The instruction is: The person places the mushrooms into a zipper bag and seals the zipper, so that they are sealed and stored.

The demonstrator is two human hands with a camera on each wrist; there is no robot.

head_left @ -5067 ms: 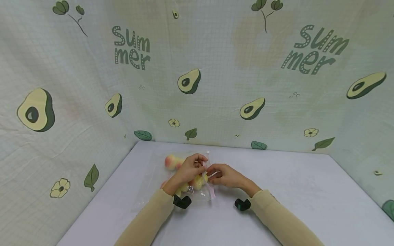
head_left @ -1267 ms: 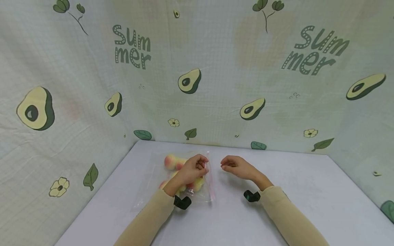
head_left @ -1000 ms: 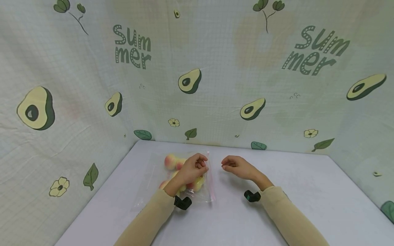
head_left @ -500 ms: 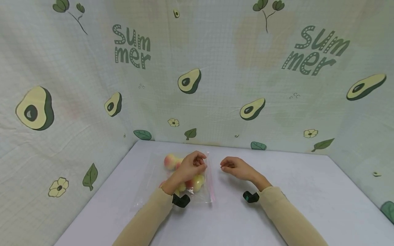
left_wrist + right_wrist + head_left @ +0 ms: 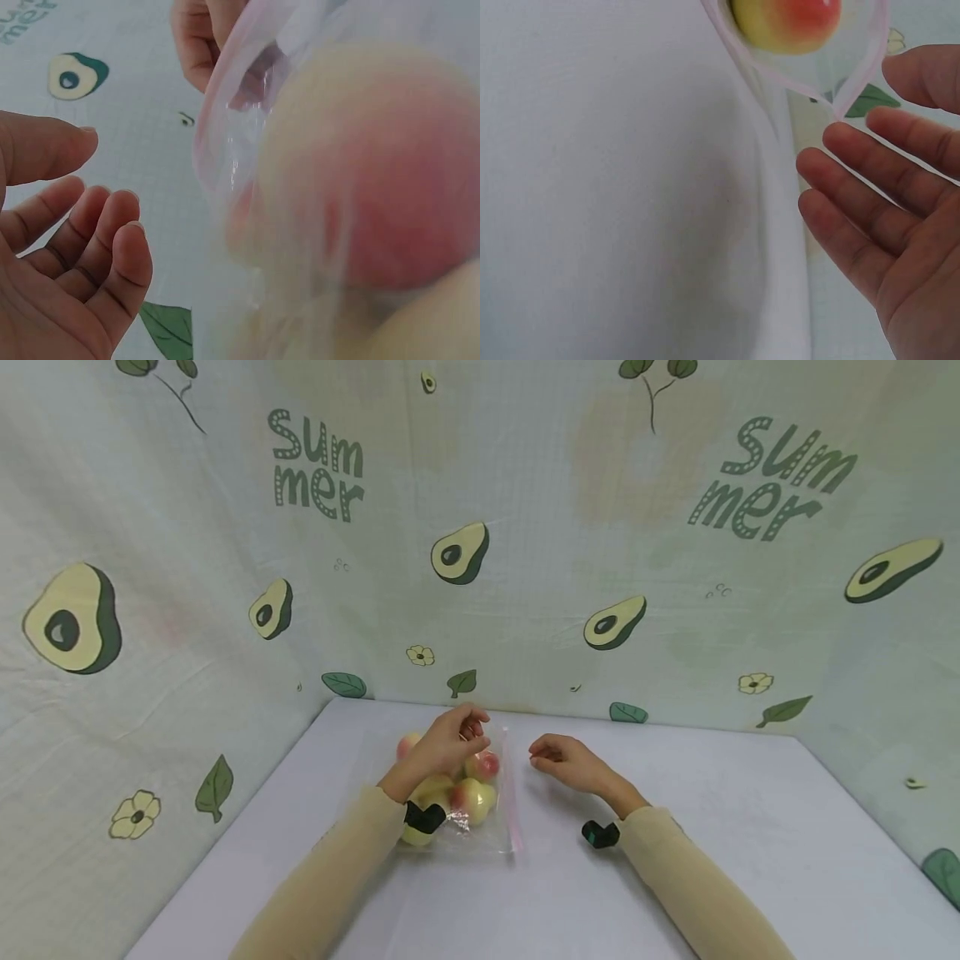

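A clear zip bag with a pink seal strip lies on the table, with several yellow-and-red peaches inside. Above the far part of the bag hovers my left hand, fingers loosely bent and nothing between them. In the left wrist view that hand is apart from the bag, where a blurred peach shows large through the plastic. To the right of the seal strip, my right hand is held over the table, fingers relaxed. The right wrist view shows this hand holding nothing, near the bag's pink edge.
A white table spreads out around the bag. Behind it and at both sides hangs a pale cloth printed with avocados, leaves and lettering. Black wrist cameras sit on both wrists.
Five seconds ago both hands were at the bag's seal. The right hand then drew away to the right. Lately the left hand has lifted and shifted back and left, uncovering more peaches.
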